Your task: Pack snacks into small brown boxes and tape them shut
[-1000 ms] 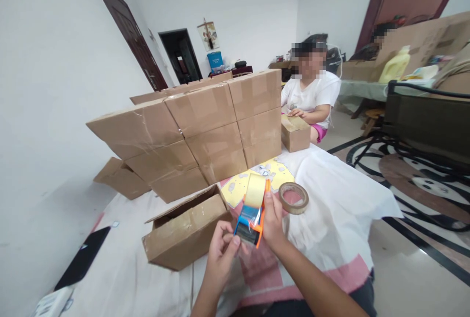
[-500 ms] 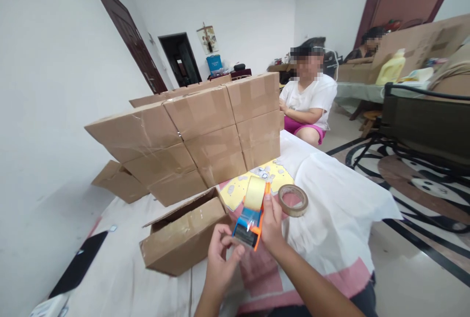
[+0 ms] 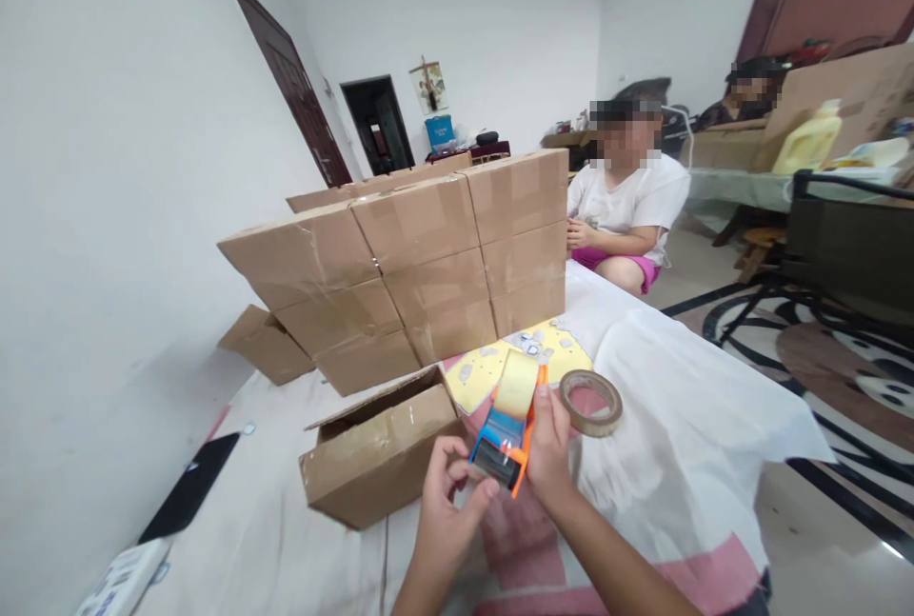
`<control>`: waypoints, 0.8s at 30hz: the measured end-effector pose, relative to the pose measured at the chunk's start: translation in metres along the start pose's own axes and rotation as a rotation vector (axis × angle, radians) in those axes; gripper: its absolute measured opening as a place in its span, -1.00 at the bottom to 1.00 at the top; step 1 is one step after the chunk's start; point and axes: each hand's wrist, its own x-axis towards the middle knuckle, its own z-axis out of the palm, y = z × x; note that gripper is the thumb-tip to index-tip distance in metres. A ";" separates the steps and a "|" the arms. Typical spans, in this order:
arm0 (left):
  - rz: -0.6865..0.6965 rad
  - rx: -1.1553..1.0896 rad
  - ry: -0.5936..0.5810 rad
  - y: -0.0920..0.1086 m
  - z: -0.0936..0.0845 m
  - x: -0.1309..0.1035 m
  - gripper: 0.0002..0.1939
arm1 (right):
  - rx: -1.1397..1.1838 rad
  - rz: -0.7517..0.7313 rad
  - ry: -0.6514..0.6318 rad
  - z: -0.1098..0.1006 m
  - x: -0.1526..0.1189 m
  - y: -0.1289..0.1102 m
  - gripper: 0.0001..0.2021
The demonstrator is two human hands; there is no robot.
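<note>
My right hand (image 3: 552, 445) is closed around the orange side of a blue and orange tape dispenser (image 3: 504, 435), which carries a roll of clear yellowish tape (image 3: 517, 384). At the dispenser's near end, by its black roller, my left hand (image 3: 451, 511) has curled fingers and thumb at the tape's loose end; the strip itself is hard to make out. Just right of the dispenser a brown tape roll (image 3: 591, 403) lies flat on the cloth. To the left, a cardboard box (image 3: 382, 464) lies on its side with a flap standing open.
Stacked cardboard boxes (image 3: 428, 273) form a wall across the table's far side. Another open box (image 3: 268, 345) sits behind at left. A dark flat object (image 3: 191, 487) lies on the white cloth (image 3: 664, 407). One person (image 3: 628, 202) sits beyond the boxes; another is farther right.
The camera view has turned slightly left, so everything sits farther right in the picture. Both hands stay at the dispenser, with the left fingers still at its roller end.
</note>
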 end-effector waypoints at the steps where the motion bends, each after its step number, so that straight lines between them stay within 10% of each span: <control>1: 0.011 -0.006 -0.005 0.002 0.001 0.000 -0.51 | 0.010 -0.006 0.017 0.000 0.001 0.000 -0.44; 24: -0.107 -0.138 -0.045 0.001 0.004 0.002 -0.42 | -0.027 -0.023 0.090 -0.002 0.013 0.014 -0.47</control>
